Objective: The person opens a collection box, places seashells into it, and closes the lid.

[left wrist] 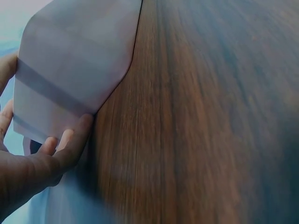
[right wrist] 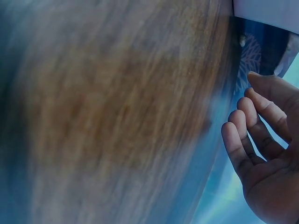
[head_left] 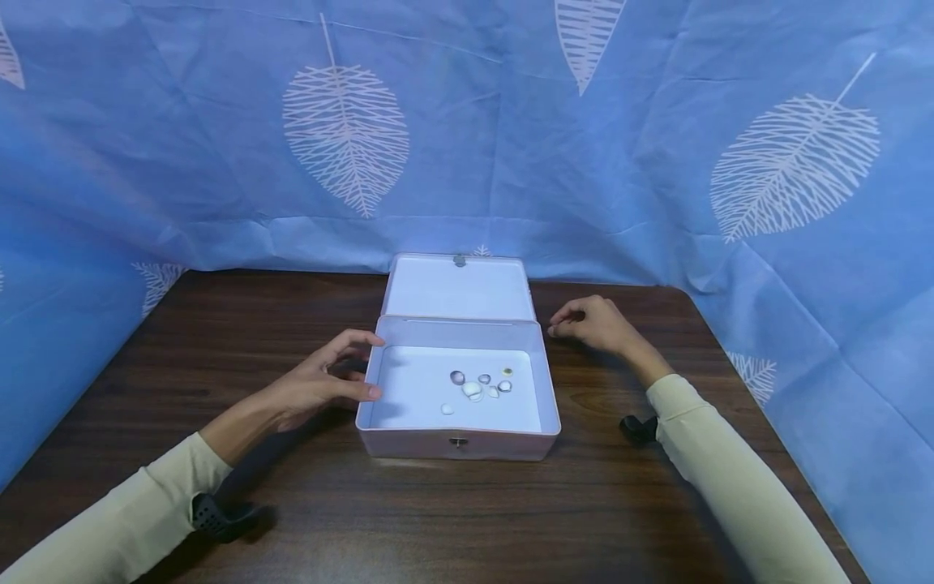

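Note:
A pale pinkish metal box (head_left: 460,444) stands on the table with its lid (head_left: 460,288) raised at the back. Several small seashells (head_left: 473,390) lie on its white floor, mostly right of the middle. At the box's left side, my left hand (head_left: 314,388) holds the wall, thumb and index finger over the rim. The left wrist view shows other fingers (left wrist: 77,135) against the outer wall. My right hand (head_left: 594,324) hovers just right of the box, its fingers loosely bent. Nothing shows between those fingers (right wrist: 250,109) in the right wrist view.
The dark brown wooden table (head_left: 467,519) extends around the box. A blue curtain (head_left: 511,146) with white leaf prints hangs behind and beside it. A dark strap (head_left: 219,519) sits at the left wrist, and another dark strap (head_left: 639,430) at the right.

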Available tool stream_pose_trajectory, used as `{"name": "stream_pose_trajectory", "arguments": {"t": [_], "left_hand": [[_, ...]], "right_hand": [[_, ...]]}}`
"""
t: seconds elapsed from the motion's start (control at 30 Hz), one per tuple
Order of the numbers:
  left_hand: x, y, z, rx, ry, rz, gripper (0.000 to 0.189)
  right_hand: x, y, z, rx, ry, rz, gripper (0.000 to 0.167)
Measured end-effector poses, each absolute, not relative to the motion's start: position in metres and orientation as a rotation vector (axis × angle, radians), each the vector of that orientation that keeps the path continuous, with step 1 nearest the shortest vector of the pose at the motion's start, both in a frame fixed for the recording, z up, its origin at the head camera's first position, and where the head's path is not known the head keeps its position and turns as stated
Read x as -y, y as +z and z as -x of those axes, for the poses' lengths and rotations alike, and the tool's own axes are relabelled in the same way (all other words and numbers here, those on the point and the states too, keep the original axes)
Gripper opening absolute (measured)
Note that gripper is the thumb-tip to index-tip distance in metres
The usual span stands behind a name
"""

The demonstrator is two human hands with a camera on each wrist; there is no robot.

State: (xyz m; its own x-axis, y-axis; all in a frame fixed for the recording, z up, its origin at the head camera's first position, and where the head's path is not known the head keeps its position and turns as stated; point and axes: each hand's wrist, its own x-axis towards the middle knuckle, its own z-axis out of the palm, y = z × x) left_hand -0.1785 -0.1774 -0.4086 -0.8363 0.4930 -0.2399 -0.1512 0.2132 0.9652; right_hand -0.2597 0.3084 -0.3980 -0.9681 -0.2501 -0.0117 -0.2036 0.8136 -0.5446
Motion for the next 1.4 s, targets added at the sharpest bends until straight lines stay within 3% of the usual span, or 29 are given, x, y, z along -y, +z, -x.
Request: {"name": "stream_pose_trajectory", "arguments": {"t": [1.4], "left_hand": [[0.256,-0.408,0.173,-2.048,1.631,-0.299,0.075]], "right_hand": [[-0.296,-0.398,0.266,-2.783,-0.803,0.295,0.029]]}}
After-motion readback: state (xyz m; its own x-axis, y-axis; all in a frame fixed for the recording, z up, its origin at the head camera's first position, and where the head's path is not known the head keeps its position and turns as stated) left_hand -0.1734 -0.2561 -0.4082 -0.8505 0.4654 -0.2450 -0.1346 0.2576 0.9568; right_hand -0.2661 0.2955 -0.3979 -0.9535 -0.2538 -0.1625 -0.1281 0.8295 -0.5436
